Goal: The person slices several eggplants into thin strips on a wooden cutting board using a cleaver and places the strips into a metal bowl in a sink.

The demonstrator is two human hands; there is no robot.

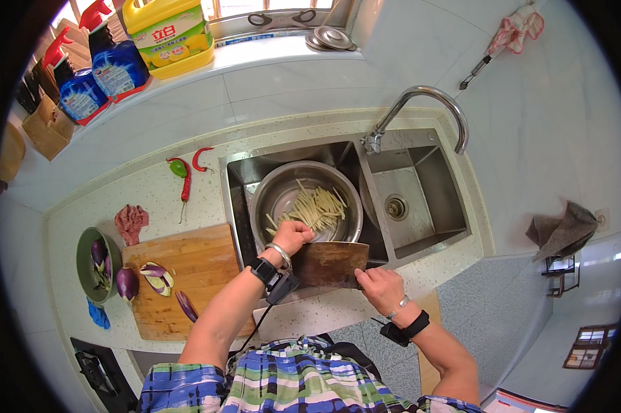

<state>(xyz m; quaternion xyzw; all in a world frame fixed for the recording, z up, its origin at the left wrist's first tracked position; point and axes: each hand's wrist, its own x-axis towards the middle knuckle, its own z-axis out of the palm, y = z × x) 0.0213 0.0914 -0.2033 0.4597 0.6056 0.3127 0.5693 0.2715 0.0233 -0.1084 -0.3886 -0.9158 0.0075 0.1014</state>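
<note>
My right hand (pixel 385 289) grips a wide, dark-stained cleaver (pixel 327 266) at its right end, where the handle is hidden in my fist. The blade spans the near rim of a steel basin (pixel 355 199). My left hand (pixel 292 237) is at the blade's upper left, over the basin's near edge, with fingers drawn together; whatever they pinch is too small to make out. Inside the basin lies a loose heap of thin, pale yellow-green vegetable strips (pixel 317 208). The basin sits in the left bowl of a steel sink (pixel 238 199).
Left of the sink, a wooden cutting board (pixel 210 265) carries cut eggplant pieces (pixel 157 278). An eggplant (pixel 127 283) rests at its left edge by a green bowl (pixel 90 292). Red chilies (pixel 186 186) lie behind. A faucet (pixel 424 93) arches over the right sink bowl (pixel 420 206).
</note>
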